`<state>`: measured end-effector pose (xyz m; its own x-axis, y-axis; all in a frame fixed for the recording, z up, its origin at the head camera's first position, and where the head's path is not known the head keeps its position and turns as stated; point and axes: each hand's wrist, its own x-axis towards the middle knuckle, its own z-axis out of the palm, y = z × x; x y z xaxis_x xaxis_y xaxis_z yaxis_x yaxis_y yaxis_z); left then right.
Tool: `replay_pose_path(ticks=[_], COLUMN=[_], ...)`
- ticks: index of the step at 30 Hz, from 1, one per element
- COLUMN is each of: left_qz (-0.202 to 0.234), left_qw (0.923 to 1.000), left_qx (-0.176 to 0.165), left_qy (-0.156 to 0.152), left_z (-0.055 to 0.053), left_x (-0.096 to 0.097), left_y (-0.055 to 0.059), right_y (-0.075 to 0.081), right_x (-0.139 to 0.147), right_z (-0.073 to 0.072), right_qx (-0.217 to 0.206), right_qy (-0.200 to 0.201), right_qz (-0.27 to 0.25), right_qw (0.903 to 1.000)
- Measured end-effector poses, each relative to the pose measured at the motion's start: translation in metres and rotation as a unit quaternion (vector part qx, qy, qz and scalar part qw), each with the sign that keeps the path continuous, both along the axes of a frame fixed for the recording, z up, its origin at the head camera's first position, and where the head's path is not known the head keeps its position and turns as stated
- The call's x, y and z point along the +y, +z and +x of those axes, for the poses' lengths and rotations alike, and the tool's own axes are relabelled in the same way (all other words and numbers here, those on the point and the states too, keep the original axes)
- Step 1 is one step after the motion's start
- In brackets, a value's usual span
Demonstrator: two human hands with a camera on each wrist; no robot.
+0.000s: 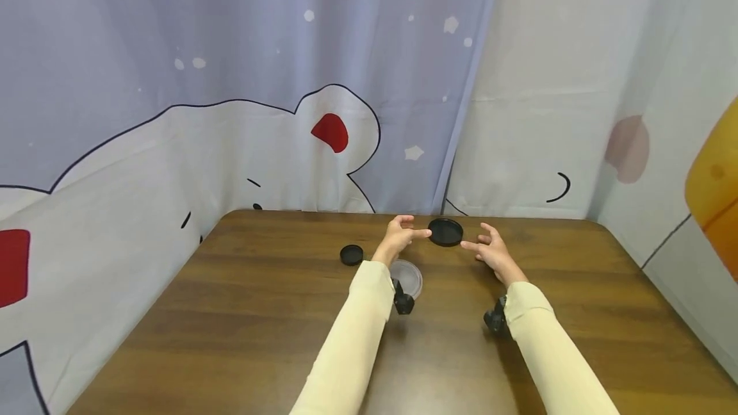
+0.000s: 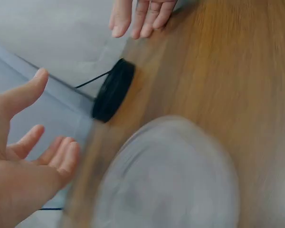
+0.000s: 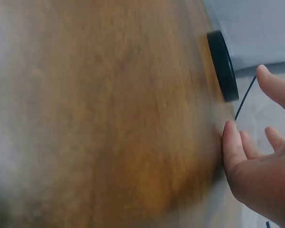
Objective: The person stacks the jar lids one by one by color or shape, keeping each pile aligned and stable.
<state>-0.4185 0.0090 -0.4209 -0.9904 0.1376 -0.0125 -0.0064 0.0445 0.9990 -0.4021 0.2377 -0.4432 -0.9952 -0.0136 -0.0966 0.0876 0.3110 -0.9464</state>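
Fingers released and parted, a left hand [image 1: 399, 235] and a right hand [image 1: 492, 253] flank a large black dish [image 1: 445, 232], round and shallow, near the far edge of a wooden table [image 1: 259, 338]. Neither hand holds anything. On the left, thumb and fingers spread apart, palm turned inward; on the right, the fingers are loosely bent and the thumb stands away from them. Both wrist views show a gap between each hand and the dish.

The forearms, in pale yellow sleeves [image 1: 352, 338], stretch forward from the near side of the table, angled toward each other, a black device [image 1: 403, 300] strapped at each wrist. Just beside the left wrist lies a translucent round dish [image 1: 410, 279], partly covered by the arm and its device and blurred in the left wrist view. A small black dish [image 1: 351, 255] rests farther left. Behind the table hangs a blue-and-white curtain [image 1: 242, 37] printed with cartoon figures and stars.
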Motion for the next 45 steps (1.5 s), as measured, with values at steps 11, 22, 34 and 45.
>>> replay_pose_path(ticks=[11, 22, 34, 45], left_qz=[0.025, 0.007, -0.013, -0.055], left_qw=[0.9962, 0.9967, 0.998, 0.9924], left_qx=[-0.065, -0.08, -0.021, 0.005], left_qy=[0.052, -0.011, 0.058, 0.11], left_z=[0.001, 0.002, -0.004, 0.006], left_x=[0.04, 0.043, 0.047, 0.049], left_y=[-0.021, -0.038, -0.047, -0.042], right_y=[-0.006, -0.004, -0.009, -0.01], right_x=[-0.009, -0.022, -0.031, -0.02], right_z=[-0.005, -0.008, -0.012, -0.008], right_qx=[-0.013, -0.034, -0.007, -0.015], right_qy=[0.029, 0.063, 0.031, 0.04], right_qz=[0.037, 0.068, 0.075, 0.102], right_qw=[0.9988, 0.9951, 0.9967, 0.9939])
